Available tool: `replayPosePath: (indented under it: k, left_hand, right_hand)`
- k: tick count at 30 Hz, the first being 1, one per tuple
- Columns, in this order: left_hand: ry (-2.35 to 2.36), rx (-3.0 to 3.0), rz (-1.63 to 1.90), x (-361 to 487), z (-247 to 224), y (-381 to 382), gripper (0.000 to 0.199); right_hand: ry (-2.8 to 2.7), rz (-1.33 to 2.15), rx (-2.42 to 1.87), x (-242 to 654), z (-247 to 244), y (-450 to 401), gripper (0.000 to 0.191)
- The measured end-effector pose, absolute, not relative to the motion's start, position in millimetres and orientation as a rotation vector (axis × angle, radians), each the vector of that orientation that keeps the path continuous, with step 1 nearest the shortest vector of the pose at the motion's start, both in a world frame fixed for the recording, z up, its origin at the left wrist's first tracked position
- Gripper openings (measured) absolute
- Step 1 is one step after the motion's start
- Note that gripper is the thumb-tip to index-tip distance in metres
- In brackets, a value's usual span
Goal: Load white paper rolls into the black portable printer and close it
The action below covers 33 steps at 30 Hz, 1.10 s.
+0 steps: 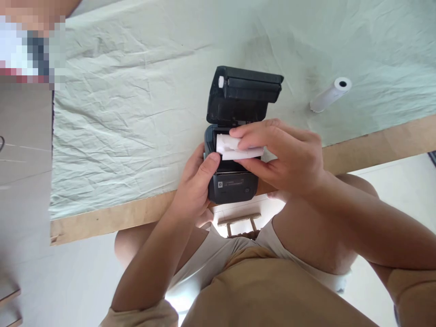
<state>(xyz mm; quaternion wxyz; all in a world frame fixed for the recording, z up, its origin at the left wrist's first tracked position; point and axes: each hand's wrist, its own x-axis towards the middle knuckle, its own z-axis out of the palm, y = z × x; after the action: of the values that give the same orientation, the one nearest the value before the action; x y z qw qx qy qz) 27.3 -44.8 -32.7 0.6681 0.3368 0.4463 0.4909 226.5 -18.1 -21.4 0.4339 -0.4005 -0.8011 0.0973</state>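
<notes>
A black portable printer (233,188) is held over the table's front edge, its lid (243,86) raised on the far side. My left hand (197,181) grips the printer's left side, with the thumb at the rim of the open compartment. Between the thumb and fingers of my right hand (286,152) is a white paper roll (227,144), lying lengthwise across the compartment. How deep the roll sits in the compartment is hard to tell. Part of the roll's right end is hidden by my fingers.
A second white paper roll (330,94) stands on the pale green cloth (136,104) to the right. The table's wooden edge (119,215) runs along the front. At the top left, part of another person (41,16) shows, partly pixelated. A wooden stool (240,220) is below.
</notes>
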Motion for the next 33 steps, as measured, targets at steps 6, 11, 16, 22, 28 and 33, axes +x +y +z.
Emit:
replayPosePath:
  k: [6, 11, 16, 22, 28, 33]
  left_hand:
    - [1.043, 0.743, 1.104, 30, -31, -48, 0.036]
    - [1.044, 0.767, 1.070, 27, -33, -48, 0.040]
    - [1.068, 0.751, 1.087, 29, -29, -48, 0.036]
    - [1.003, 0.720, 1.033, 30, -24, -46, 0.039]
    - [1.015, 0.767, 1.050, 26, -29, -45, 0.052]
    - [1.042, 0.812, 1.025, 25, -29, -46, 0.061]
  right_hand:
    - [-1.972, 0.239, -0.867, 227, -27, -14, 0.022]
    - [-1.972, 0.237, -0.854, 228, -33, -12, 0.028]
    - [-1.932, 0.054, -0.738, 226, -29, -18, 0.021]
    - [-2.036, 0.058, -0.678, 221, -38, -34, 0.017]
    - [-1.959, 0.115, -0.671, 230, -38, -35, 0.009]
    - [-1.782, 0.243, -1.007, 249, -33, -22, 0.044]
